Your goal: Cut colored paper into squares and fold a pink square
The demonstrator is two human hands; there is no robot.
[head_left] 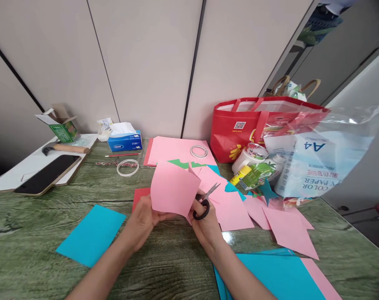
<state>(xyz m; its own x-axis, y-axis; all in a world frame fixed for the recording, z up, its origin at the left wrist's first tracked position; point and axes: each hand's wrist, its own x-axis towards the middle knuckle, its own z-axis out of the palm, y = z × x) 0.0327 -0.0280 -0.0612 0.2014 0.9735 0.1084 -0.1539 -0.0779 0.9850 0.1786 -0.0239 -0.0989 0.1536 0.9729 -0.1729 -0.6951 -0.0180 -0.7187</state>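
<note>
My left hand (145, 214) is closed on the lower left edge of a pink sheet of paper (173, 187), which stands up from the table and curves slightly. At the sheet's right edge is my right hand (208, 218), with a pair of scissors (202, 209) in it; the black handle loops sit at the fingers and the blades point up and to the right, away from the sheet. Some of the right hand's fingers are hidden behind the pink paper. A red piece of paper (140, 196) lies partly under the held sheet.
Pink pieces (289, 229) and blue sheets (264, 275) cover the right side. One blue sheet (92, 235) lies left. Behind are tape rolls (127, 167), a tissue box (124, 141), and a red bag (227, 129). A phone (47, 174) and hammer (67, 148) lie far left.
</note>
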